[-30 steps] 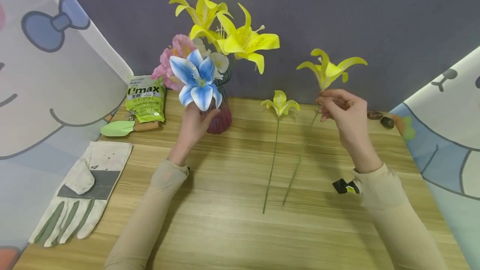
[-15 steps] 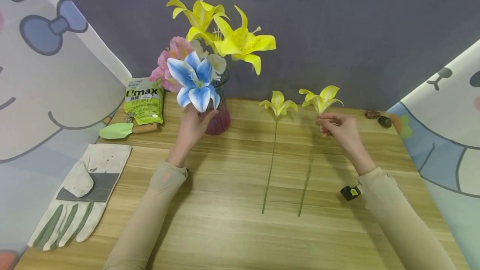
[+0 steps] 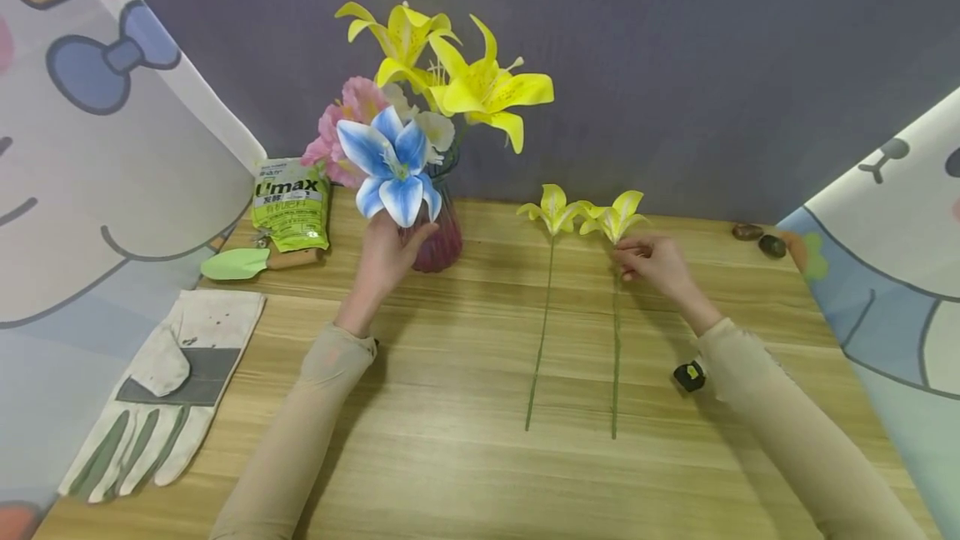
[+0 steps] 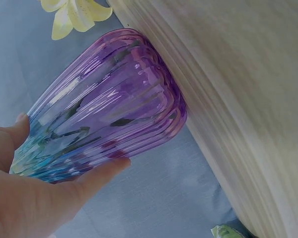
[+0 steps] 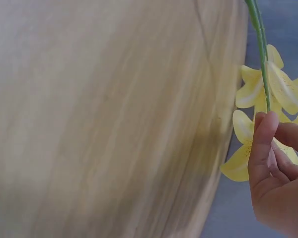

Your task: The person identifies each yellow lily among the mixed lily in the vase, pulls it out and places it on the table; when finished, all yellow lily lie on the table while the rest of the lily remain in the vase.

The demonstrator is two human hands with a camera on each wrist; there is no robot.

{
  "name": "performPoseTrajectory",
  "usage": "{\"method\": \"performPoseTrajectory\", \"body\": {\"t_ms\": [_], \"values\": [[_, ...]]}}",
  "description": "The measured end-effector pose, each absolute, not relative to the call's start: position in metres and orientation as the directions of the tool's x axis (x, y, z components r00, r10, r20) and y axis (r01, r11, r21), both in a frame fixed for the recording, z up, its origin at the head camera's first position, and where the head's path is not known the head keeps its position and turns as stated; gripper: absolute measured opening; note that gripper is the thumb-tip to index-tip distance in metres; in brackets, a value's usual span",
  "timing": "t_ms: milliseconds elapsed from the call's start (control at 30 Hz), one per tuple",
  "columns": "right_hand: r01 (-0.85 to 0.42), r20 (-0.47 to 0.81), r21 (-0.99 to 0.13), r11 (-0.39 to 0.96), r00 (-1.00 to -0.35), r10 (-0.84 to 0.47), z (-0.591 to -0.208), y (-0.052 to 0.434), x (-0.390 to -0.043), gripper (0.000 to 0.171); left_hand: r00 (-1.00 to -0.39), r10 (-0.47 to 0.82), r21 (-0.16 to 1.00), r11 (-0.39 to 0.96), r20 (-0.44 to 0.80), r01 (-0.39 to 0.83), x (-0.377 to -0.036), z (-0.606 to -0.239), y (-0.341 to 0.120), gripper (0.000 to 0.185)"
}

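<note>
My left hand grips a ribbed glass vase, purple at the base and bluish towards the neck, thumb on one side and a finger along the other. Out of the vase rise yellow lilies, a blue-and-white lily, pink flowers and white ones. With thumb and fingertips, my right hand pinches the green stem of an artificial yellow lily just under its bloom. To its left lies a second yellow lily on the table; the two blooms overlap in the right wrist view.
At the left are a green fertilizer bag, a green trowel with a wooden handle and a grey-and-white work glove. Dark stones sit at the back right corner. A small black object is beside the right sleeve.
My right hand has lowered the yellow lily and brought it left, beside the other lily, its stem swinging nearly parallel. My left hand has stayed at the vase.
</note>
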State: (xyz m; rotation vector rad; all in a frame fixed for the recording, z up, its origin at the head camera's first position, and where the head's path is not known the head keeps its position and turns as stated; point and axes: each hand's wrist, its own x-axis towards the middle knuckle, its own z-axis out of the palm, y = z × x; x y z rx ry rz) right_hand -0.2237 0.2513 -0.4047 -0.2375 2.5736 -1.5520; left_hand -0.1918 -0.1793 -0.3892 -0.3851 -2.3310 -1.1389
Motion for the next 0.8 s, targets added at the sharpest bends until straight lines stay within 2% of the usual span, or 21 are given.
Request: {"method": "performPoseTrajectory", "body": {"t_ms": [267, 600, 700, 800], "values": [[-0.056, -0.051, -0.873, 0.485, -0.978, -0.204, -0.409, 0.246, -0.224, 0.034, -0.840, 0.015, 0.658, 0.614, 0.543, 0.436, -0.190, -0.389, -0.179, 0.044], [-0.110, -0.003, -0.858, 0.501, -0.976, -0.219, -0.408, 0.256, -0.221, 0.036, -0.834, 0.019, 0.655, 0.608, 0.552, 0.448, -0.190, -0.390, -0.181, 0.044], [-0.178, 0.085, -0.828, 0.533, -0.977, -0.194, -0.398, 0.261, -0.216, 0.036, -0.838, 0.023, 0.659, 0.605, 0.546, 0.446, -0.191, -0.391, -0.180, 0.044], [-0.292, 0.250, -0.773, 0.563, -0.956, -0.154, -0.381, 0.261, -0.210, 0.033, -0.830, 0.030, 0.652, 0.603, 0.557, 0.459, -0.192, -0.390, -0.180, 0.045]]}}
